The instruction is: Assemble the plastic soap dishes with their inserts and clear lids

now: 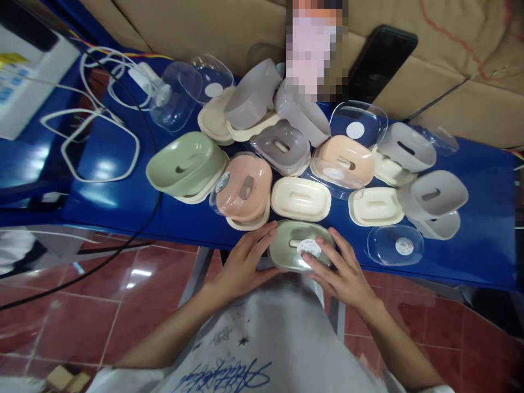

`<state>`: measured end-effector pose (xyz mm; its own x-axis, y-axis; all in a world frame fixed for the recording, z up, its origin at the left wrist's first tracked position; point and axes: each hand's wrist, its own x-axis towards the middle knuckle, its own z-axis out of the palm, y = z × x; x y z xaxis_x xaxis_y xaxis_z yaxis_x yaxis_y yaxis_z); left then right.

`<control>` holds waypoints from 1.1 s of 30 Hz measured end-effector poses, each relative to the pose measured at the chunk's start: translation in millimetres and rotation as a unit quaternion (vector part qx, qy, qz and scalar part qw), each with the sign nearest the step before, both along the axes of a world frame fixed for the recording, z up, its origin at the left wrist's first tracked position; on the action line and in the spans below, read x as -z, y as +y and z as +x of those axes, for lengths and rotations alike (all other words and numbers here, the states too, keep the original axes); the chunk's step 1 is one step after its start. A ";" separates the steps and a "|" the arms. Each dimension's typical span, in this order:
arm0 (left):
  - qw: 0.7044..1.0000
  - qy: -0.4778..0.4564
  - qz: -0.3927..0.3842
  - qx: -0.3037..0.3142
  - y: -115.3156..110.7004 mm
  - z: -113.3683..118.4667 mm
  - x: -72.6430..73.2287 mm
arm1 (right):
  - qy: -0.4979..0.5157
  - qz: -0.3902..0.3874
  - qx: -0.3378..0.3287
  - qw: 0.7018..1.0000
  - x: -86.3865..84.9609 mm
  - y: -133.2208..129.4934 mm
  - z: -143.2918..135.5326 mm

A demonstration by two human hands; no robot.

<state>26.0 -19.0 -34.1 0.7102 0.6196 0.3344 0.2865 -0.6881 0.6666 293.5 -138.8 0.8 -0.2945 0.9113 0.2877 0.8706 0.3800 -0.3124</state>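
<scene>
In the head view, an oval green soap box (282, 245) with a clear lid sits at the table's front edge, close to my body. A round white sticker (309, 248) is on its lid. My left hand (249, 256) grips its left side, with fingers at the back corner and the thumb along the front. My right hand (341, 265) holds the right side, one finger at the back corner and other fingertips on the sticker and lid. Just behind lies a cream tray (301, 199). A peach box (245, 185) under a stickered clear lid stands behind my left hand.
A green box (186, 164) stands at the left of the blue table (487, 218). Several grey boxes (434, 194), peach boxes, cream trays and clear lids (395, 245) spread behind and right. White cables (100, 174) lie left. A black phone (380, 65) leans at the back.
</scene>
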 end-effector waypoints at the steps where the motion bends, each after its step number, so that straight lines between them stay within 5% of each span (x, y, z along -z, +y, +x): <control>1: 1.000 0.001 -0.005 -0.001 0.4 0.2 -1.6 | 0.001 0.000 0.000 1.000 1.0 0.4 0.4; 13: 0.998 0.008 0.054 0.003 -2.4 2.5 -1.0 | 0.021 0.004 -0.001 1.000 10.7 -4.8 8.3; 25: 0.999 -0.044 0.011 -0.003 -0.9 2.6 3.2 | 0.023 -0.043 0.009 0.999 13.6 1.4 7.3; 30: 0.990 -0.139 -0.025 0.013 -2.3 11.8 -2.6 | 0.052 0.054 0.016 0.997 -2.2 -7.8 11.3; 33: 0.988 -0.155 -0.005 0.006 -4.7 23.6 -7.5 | 0.018 0.170 0.121 0.978 -15.0 -37.2 40.8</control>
